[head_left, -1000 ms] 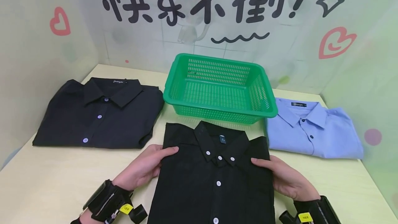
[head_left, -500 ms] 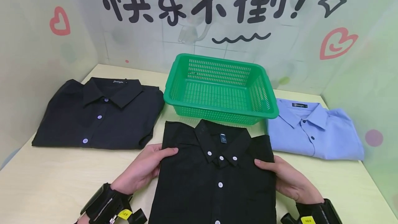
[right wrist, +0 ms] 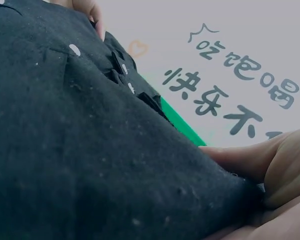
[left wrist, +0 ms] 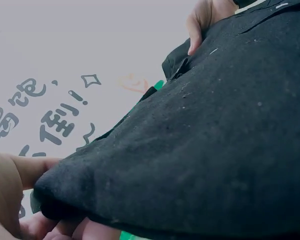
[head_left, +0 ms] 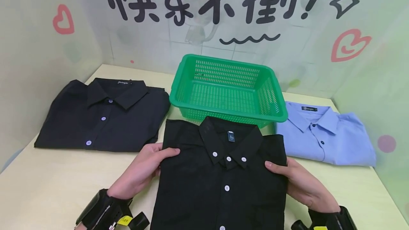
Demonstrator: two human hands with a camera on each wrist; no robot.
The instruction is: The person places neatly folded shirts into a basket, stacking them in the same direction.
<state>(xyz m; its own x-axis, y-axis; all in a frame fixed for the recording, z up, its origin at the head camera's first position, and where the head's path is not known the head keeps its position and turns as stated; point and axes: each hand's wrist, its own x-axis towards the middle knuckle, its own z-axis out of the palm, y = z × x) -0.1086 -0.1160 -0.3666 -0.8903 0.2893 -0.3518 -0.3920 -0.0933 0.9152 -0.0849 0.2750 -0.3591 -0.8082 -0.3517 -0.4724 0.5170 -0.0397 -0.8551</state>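
Observation:
A folded black shirt (head_left: 195,180) with white buttons and a button-down collar is held between both hands at the front middle of the head view. My left hand (head_left: 143,168) pinches its left edge, thumb on top and fingers beneath. On the opposite edge my right hand (head_left: 306,184) grips the cloth the same way. In the left wrist view the shirt (left wrist: 190,150) sags between thumb and fingers. The right wrist view shows the shirt's edge (right wrist: 140,170) pinched by the right thumb (right wrist: 240,157). The shirt's lower end runs out of the head view.
Behind the held shirt stands a green plastic basket (head_left: 223,114) with nothing in it. Another folded dark shirt (head_left: 127,127) lies at left on the pale table (head_left: 80,176). A folded light blue shirt (head_left: 348,141) lies at right. A printed sheet (head_left: 198,6) walls off the back.
Both hands have drifted slightly apart and the held black shirt has risen a little toward the basket, its collar now overlapping the basket's front. The other shirts and the basket stay put.

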